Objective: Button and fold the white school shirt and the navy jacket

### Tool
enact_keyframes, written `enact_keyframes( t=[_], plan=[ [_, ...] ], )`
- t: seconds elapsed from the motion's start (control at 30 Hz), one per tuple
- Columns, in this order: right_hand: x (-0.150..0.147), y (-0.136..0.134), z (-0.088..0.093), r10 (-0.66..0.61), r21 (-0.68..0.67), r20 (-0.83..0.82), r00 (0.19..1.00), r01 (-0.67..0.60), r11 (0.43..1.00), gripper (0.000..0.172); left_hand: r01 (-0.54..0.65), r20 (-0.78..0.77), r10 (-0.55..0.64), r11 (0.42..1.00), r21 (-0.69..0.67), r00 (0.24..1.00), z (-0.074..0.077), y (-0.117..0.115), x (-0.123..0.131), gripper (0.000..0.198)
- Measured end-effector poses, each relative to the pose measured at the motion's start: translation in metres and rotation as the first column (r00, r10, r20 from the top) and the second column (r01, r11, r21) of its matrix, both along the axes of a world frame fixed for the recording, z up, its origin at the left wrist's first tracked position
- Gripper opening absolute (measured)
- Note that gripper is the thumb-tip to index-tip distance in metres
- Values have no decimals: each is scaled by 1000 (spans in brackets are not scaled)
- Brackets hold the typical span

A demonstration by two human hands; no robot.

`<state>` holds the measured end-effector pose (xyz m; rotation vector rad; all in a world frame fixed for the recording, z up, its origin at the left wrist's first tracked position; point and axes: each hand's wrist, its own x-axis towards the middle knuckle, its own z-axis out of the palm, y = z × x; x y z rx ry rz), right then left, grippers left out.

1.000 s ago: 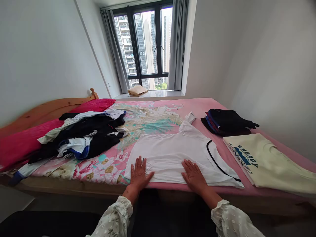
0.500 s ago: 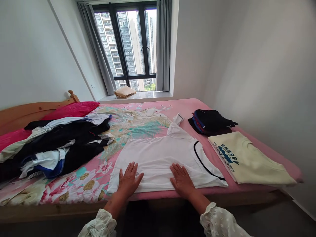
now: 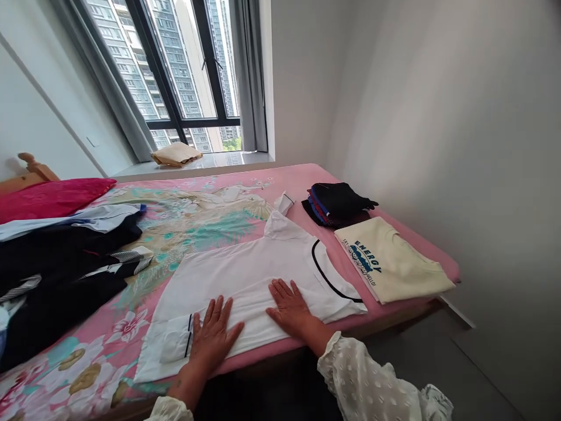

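Note:
A white shirt (image 3: 236, 269) with a curved black line along its collar edge lies spread on the bed's near side. Flat on its lower left part rests my left hand (image 3: 214, 333), fingers spread. Just left of those fingers is a folded white sleeve end (image 3: 175, 339) with a thin dark stripe. My right hand (image 3: 289, 307) presses palm down on the shirt's near middle, its fingers stretched out. Neither hand grips anything. The shirt's far sleeve (image 3: 284, 203) sticks out toward the window.
A folded pale yellow T-shirt (image 3: 407, 263) lies to the right, in front of a stack of dark folded clothes (image 3: 342, 202). Loose dark and white garments (image 3: 65, 251) are heaped at left, by a red pillow (image 3: 56, 196). A beige folded item (image 3: 175, 154) sits on the windowsill.
The view has turned to the right, so everything shifts left. Both hands remain flat on the shirt; the striped sleeve end beside my left hand now shows.

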<state>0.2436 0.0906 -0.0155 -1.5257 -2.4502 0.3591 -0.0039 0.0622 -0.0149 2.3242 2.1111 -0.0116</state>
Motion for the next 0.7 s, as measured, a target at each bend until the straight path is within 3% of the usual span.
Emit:
enact_keyframes(
  t=[0.23, 0.37, 0.47, 0.57, 0.63, 0.7],
  plan=[
    [60, -6, 1, -160, 81, 59, 985, 155, 985, 65, 3, -6, -2, 999, 37, 1000, -1, 1, 2, 66],
    [96, -17, 17, -244, 285, -107, 964, 265, 921, 51, -8, 30, 7, 1000, 13, 1000, 0, 5, -2, 65],
    [136, -33, 25, -357, 292, -224, 907, 412, 863, 38, -21, 92, 17, 999, 33, 996, 4, 10, 0, 58],
    [167, -48, 26, -451, 159, -238, 860, 493, 856, 35, 171, 164, -190, 977, 124, 968, 12, 18, 21, 44],
    [174, -55, 25, -482, 94, -209, 851, 508, 856, 38, 380, 201, -403, 914, 144, 893, 18, 25, 48, 42],
    [173, -57, 23, -506, 76, -169, 846, 523, 849, 38, 521, 223, -535, 844, 123, 815, 22, 33, 79, 45]
  ],
)
